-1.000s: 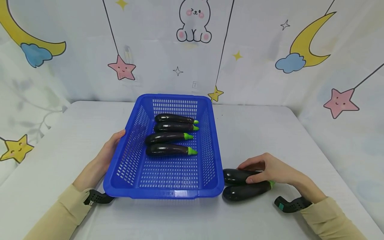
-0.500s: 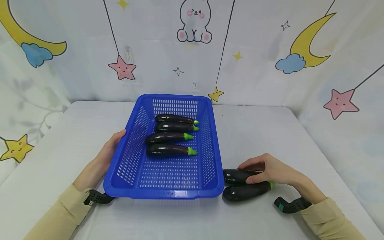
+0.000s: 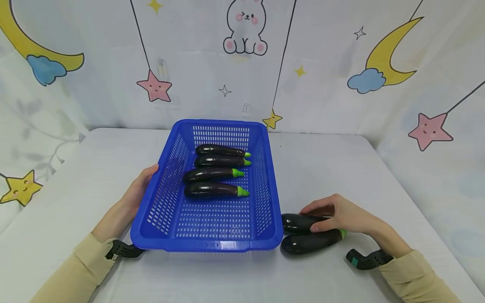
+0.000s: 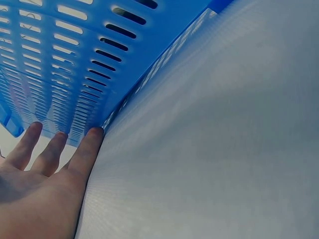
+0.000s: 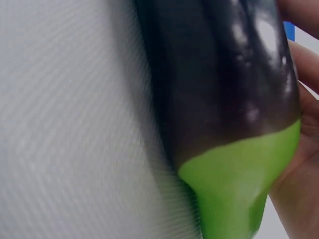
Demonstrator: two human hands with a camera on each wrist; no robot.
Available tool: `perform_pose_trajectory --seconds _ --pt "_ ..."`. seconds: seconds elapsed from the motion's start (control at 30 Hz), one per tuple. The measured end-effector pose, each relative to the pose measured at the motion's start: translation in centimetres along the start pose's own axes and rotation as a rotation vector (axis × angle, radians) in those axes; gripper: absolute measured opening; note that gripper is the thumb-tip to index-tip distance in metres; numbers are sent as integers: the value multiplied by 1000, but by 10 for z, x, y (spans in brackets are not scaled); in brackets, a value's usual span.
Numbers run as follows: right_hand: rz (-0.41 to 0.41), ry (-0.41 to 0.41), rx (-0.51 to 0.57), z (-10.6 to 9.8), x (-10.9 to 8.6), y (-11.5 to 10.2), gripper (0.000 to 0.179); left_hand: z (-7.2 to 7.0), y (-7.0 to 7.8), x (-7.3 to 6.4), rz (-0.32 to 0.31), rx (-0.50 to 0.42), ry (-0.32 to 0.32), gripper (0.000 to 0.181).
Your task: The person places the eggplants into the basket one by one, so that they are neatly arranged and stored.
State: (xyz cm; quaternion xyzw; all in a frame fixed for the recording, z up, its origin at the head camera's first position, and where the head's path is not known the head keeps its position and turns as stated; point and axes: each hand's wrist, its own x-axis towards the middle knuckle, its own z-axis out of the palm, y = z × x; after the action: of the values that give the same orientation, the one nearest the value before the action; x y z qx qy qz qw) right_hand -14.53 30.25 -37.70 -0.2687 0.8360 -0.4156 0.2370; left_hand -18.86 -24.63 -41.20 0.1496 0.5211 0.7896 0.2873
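On the white cloth-covered table, a person's left hand lies with extended, spread fingers against the left side of a blue rectangular perforated plastic basket. By its near right corner, the right hand curls thumb and fingers round a glossy dark-purple eggplant; a second, green-capped eggplant lies just beside it. Four more such eggplants lie inside, toward the far edge.

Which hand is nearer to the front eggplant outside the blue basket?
Right: the right hand grips the rear eggplant, just behind the front eggplant. The left hand is farther, touching the left side of the blue basket.
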Motion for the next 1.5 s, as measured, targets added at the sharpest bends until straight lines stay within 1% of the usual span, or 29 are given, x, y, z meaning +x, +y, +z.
perform_pose_trajectory --seconds 0.13,0.4,0.53,0.73,0.97,1.2,1.5 --pt "8 0 1 0 0 -1 35 1 0 0 1 -4 -4 46" --pt "30 9 -13 0 0 -2 36 0 0 1 6 -29 -33 46" --pt "39 13 -12 0 0 -2 36 0 0 1 10 -24 -37 46" --pt "37 9 -3 0 0 -2 36 0 0 1 -2 1 -10 48" --pt "33 6 -3 0 0 -2 36 2 1 -1 8 19 5 47" --pt "28 6 -16 0 0 -2 36 3 1 -2 0 60 46 47" --pt "28 10 -19 -1 1 -1 35 3 1 -2 2 60 42 47"
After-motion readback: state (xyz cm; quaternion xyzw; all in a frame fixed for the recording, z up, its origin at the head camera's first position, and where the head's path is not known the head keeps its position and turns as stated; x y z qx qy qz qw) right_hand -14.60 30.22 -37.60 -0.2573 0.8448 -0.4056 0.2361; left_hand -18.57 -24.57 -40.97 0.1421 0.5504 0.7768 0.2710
